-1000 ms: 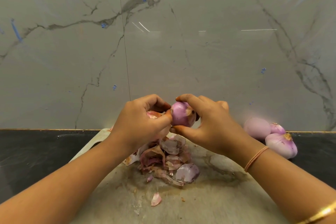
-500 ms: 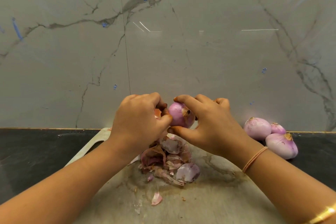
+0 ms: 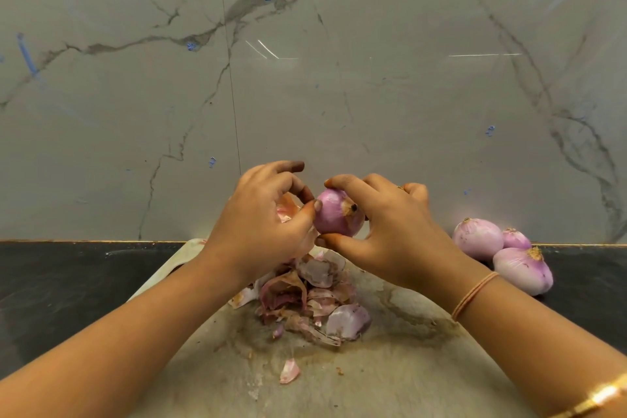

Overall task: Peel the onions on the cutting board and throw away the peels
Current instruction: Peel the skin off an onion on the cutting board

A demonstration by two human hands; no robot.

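A small purple onion is held in the air above the pale, stained cutting board. My right hand grips it between forefinger on top and thumb below. My left hand touches the onion's left side with its thumb, and a loose strip of peel sits behind its curled fingers; its forefinger is lifted. A heap of peels lies on the board beneath my hands, with one stray peel nearer to me.
Three peeled onions lie on the dark counter to the right of the board, close to the grey marble wall. The board's far left corner pokes out behind my left wrist.
My left fingers have uncurled and lifted off the onion, baring a strip of peel behind them. The onion has turned slightly in my right hand.
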